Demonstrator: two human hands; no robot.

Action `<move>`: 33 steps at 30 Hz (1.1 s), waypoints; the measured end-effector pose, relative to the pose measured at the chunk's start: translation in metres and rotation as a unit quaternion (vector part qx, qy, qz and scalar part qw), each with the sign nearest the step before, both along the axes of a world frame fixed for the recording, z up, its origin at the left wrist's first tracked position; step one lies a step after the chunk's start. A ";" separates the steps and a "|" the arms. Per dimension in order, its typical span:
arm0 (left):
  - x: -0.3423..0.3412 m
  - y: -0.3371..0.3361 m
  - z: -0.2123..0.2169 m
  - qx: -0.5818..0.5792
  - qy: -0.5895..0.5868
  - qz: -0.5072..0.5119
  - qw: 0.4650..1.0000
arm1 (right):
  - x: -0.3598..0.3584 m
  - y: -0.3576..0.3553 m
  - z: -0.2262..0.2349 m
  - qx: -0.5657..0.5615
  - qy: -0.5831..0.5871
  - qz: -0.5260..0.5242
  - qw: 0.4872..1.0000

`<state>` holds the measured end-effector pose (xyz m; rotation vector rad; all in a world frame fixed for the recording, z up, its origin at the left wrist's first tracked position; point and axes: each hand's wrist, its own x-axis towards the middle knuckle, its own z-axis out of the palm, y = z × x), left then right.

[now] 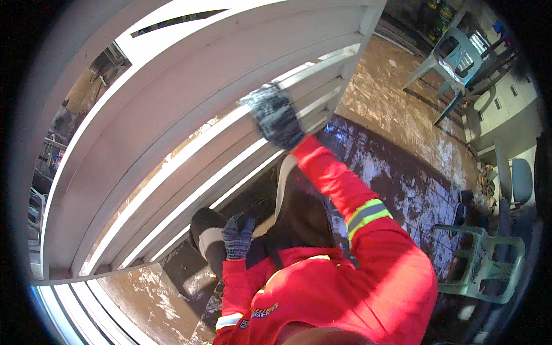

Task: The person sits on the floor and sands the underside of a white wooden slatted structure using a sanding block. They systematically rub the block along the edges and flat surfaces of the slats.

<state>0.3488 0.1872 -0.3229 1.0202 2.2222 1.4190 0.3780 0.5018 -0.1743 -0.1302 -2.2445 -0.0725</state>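
Observation:
A large white slatted metal panel point(167, 123) stands upright before me, its long bars running from lower left to upper right. My right hand point(276, 115), in a grey knit glove with a dark cuff, is at one of the pale slats point(201, 144). Motion smears its fingers, so I cannot make out whether anything is in them. My left hand point(237, 237), in a grey-blue knit glove, rests by my dark trouser leg point(210, 224), fingers pointing forward and laid against it. Nothing shows clearly in that hand.
A pale blue plastic chair point(460, 57) stands at the far right. Nearer on the right is a green plastic chair point(489, 261). White drawers point(503, 106) line the right side. The brown tiled floor point(397, 86) has pale blotches and a dark shadowed stretch.

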 end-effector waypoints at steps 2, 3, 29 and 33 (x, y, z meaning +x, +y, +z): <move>-0.001 0.006 -0.006 -0.003 -0.020 0.005 1.000 | 0.033 0.076 -0.018 0.060 -0.064 -0.156 0.984; -0.001 -0.001 -0.009 -0.011 -0.033 0.015 0.999 | 0.046 0.104 -0.012 0.019 -0.093 -0.170 0.981; 0.005 0.005 -0.004 -0.119 -0.023 0.061 0.991 | 0.038 0.035 0.011 0.094 -0.148 -0.211 0.962; 0.005 0.002 -0.010 -0.128 -0.036 0.008 0.991 | -0.018 -0.081 0.012 0.076 -0.124 -0.191 0.971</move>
